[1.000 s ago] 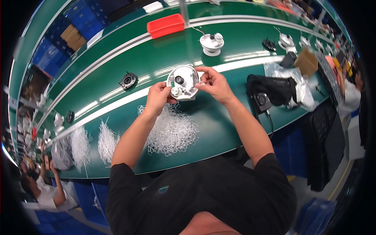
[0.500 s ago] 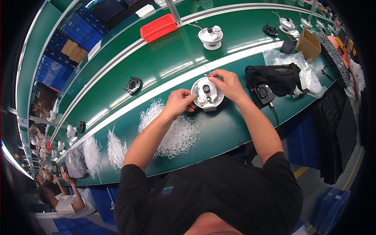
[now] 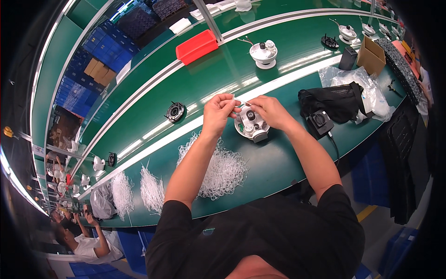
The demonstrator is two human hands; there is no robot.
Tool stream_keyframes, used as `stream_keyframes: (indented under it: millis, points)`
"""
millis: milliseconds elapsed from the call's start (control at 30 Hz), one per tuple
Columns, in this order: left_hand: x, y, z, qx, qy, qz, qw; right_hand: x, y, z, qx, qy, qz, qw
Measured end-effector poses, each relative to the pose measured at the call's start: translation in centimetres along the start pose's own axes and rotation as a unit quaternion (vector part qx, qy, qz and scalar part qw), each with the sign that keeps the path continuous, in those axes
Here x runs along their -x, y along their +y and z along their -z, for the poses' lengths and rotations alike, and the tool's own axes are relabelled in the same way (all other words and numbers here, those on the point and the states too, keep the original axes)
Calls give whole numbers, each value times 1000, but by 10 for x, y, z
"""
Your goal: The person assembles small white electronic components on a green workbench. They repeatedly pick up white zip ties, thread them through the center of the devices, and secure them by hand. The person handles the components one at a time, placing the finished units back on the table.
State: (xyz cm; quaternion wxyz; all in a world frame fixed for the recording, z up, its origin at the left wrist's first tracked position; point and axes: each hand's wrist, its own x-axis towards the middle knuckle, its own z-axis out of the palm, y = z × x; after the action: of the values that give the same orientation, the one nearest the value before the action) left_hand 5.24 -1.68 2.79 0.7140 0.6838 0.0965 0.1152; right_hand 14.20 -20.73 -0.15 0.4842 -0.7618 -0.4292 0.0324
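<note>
A round white housing (image 3: 258, 132) with a black knob-like part on top sits on the green bench in front of me. At its far rim, a thin white wire (image 3: 240, 100) runs between my fingertips. My left hand (image 3: 216, 113) pinches the wire above the housing's left side. Closed on the wire too, my right hand (image 3: 271, 111) is above the right side of the rim. The fingers partly hide the wire and the far part of the housing.
White looped cable ties (image 3: 222, 171) lie heaped left of the housing. On the far belt are a black ring-shaped part (image 3: 175, 112), another white housing (image 3: 264, 60) and a red bin (image 3: 197, 47). At right lie a black mesh bag (image 3: 325, 101) and a small black fan-like device (image 3: 320, 122).
My left hand has left the housing's left edge and risen to the wire beside my right hand. The whole view has shifted slightly, moving the bench toward the lower right.
</note>
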Motion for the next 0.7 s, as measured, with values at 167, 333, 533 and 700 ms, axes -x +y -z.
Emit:
stream_keyframes:
  millis: [167,333,533,700]
  points:
    - [-5,-8,-3,2,-55,15,998,1,0,1,-37,7,-22,999]
    - [-3,-10,-8,-52,-5,-34,998,3,3,1,-48,24,-30,998]
    - [0,-19,-16,-325,48,-237,914,2,-1,0,-61,21,-35,997]
    - [-1,-14,-21,-366,39,-274,888,5,2,1,-115,30,-65,991]
